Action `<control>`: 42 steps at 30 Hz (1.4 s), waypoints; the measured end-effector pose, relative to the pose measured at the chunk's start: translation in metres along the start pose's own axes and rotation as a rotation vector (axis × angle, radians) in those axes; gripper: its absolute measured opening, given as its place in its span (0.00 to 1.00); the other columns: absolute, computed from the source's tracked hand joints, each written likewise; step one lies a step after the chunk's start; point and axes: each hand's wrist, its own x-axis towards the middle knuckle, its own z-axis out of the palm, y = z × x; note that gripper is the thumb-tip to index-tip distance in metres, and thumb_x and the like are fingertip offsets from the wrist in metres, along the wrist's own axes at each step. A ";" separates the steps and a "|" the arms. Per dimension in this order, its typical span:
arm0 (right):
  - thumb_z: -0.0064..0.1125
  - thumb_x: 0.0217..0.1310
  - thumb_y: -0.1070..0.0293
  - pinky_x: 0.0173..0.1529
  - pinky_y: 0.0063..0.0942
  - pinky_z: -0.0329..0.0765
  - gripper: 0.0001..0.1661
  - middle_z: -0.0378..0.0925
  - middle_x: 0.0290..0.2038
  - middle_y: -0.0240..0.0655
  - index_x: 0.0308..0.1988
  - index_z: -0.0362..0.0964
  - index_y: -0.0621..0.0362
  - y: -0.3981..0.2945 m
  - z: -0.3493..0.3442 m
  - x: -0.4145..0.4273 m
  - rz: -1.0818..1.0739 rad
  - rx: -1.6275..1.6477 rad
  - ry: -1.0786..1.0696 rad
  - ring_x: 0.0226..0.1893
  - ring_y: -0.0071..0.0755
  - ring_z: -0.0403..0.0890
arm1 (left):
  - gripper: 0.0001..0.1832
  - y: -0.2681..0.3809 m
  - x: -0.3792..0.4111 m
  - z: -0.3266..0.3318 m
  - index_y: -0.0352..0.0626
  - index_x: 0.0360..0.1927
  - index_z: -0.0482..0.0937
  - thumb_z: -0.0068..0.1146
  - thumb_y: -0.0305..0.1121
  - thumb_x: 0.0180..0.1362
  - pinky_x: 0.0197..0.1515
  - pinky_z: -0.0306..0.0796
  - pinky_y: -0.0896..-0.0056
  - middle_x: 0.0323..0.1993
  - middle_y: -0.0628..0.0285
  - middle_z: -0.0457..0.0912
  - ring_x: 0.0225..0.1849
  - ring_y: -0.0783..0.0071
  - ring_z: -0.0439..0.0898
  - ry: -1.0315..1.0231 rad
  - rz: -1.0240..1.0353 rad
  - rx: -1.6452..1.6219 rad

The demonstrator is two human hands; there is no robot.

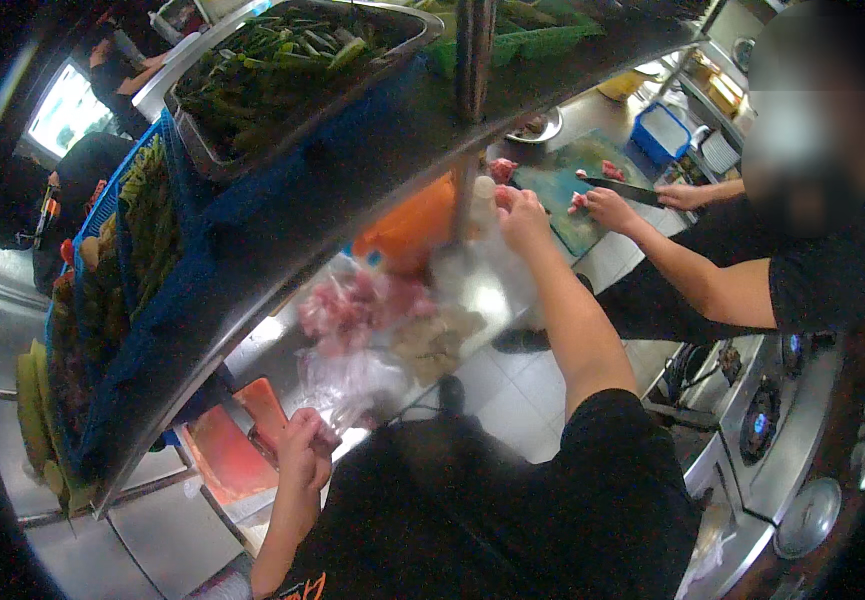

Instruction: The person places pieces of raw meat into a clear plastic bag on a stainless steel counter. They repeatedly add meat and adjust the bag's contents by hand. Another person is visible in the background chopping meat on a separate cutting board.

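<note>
My left hand (305, 444) grips the gathered edge of a clear plastic bag (338, 381). Pink chunks of raw meat (338, 306) show through the bag on the steel counter. My right hand (524, 221) reaches out near the steel post, with a small reddish piece that looks like meat (504, 196) at its fingertips. Just beyond lies another lump of meat (503, 171) by the green cutting board (556, 180). A blurred orange container or bag (410, 225) sits under the shelf. A beige, blurred bag (436, 341) rests close to the meat.
On the right a co-worker cuts meat on the board with a knife (620, 189). A steel shelf edge (282, 296) slants overhead, bearing vegetable trays (282, 75). Red boards (233, 457) lie by my left wrist. Lit gas burners (761, 424) are at right.
</note>
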 end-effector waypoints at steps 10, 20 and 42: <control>0.51 0.67 0.56 0.52 0.49 0.78 0.14 0.73 0.50 0.39 0.48 0.76 0.47 0.033 0.074 0.035 -0.139 -0.389 0.001 0.52 0.49 0.76 | 0.01 -0.008 -0.014 0.003 0.44 0.38 0.72 0.51 0.26 0.66 0.35 0.73 0.65 0.25 0.64 0.74 0.27 0.71 0.75 0.087 0.121 -0.029; 0.50 0.71 0.61 0.49 0.43 0.82 0.11 0.76 0.38 0.41 0.42 0.74 0.56 0.051 0.063 -0.048 -0.065 -0.321 0.032 0.44 0.47 0.81 | 0.02 -0.005 -0.002 -0.010 0.45 0.39 0.72 0.53 0.26 0.65 0.35 0.72 0.69 0.26 0.66 0.74 0.27 0.74 0.73 -0.004 0.147 -0.080; 0.58 0.65 0.64 0.29 0.30 0.75 0.13 0.78 0.32 0.33 0.46 0.77 0.59 -0.273 0.037 -0.274 0.034 1.273 -1.184 0.29 0.31 0.79 | 0.05 0.046 -0.012 -0.019 0.40 0.36 0.78 0.59 0.30 0.66 0.37 0.74 0.71 0.30 0.66 0.80 0.34 0.77 0.79 -0.113 0.610 0.680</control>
